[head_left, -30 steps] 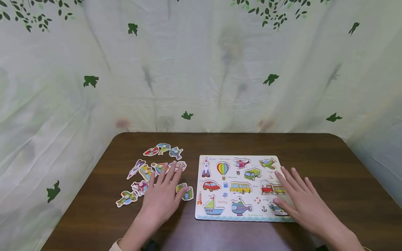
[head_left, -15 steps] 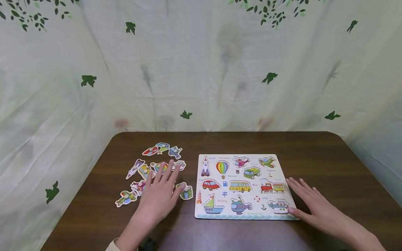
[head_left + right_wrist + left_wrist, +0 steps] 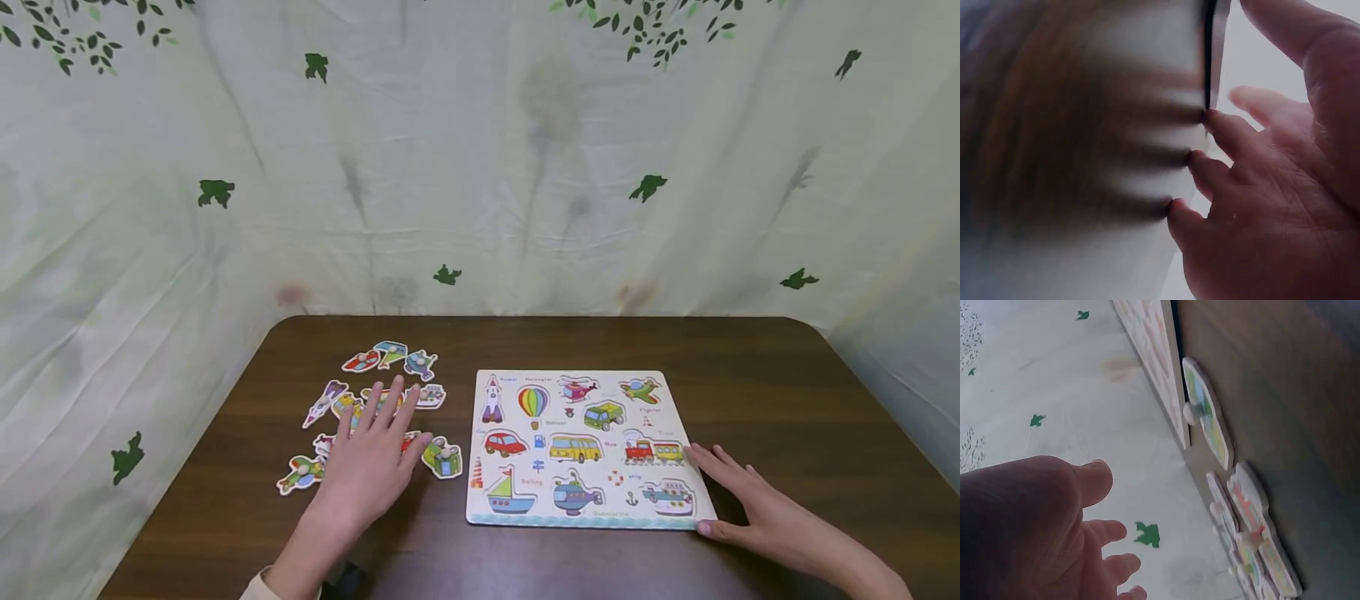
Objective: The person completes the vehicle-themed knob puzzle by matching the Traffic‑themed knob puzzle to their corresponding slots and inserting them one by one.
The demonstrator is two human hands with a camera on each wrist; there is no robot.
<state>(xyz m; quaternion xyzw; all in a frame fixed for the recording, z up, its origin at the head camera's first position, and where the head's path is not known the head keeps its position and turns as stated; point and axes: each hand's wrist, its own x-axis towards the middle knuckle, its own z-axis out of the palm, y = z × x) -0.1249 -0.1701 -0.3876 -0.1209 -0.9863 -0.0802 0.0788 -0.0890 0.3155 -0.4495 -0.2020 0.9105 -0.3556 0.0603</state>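
Note:
My left hand (image 3: 367,471) is held over a loose group of knobbed puzzle pieces, fingers spread and partly covering them. In the left wrist view the hand (image 3: 1041,519) is apart from the pieces and holds nothing. Nearest its thumb side lies a green truck piece (image 3: 442,458), beside the vehicle puzzle board (image 3: 617,437). My right hand (image 3: 772,517) is at the board's right edge, its thumb by the lower right corner. Several fingertips of the right hand (image 3: 1266,187) touch the table in the right wrist view.
On the brown table (image 3: 750,367), other pieces include a rocket (image 3: 325,403), a plane (image 3: 302,473), a red car (image 3: 362,361), a submarine (image 3: 422,365) and a ship (image 3: 431,397). A pale curtain (image 3: 480,167) with leaf prints hangs behind the table.
My right hand has moved right, off the board's pictures to its edge, uncovering the ship picture. My left hand has shifted slightly left, baring a red piece beside the truck piece.

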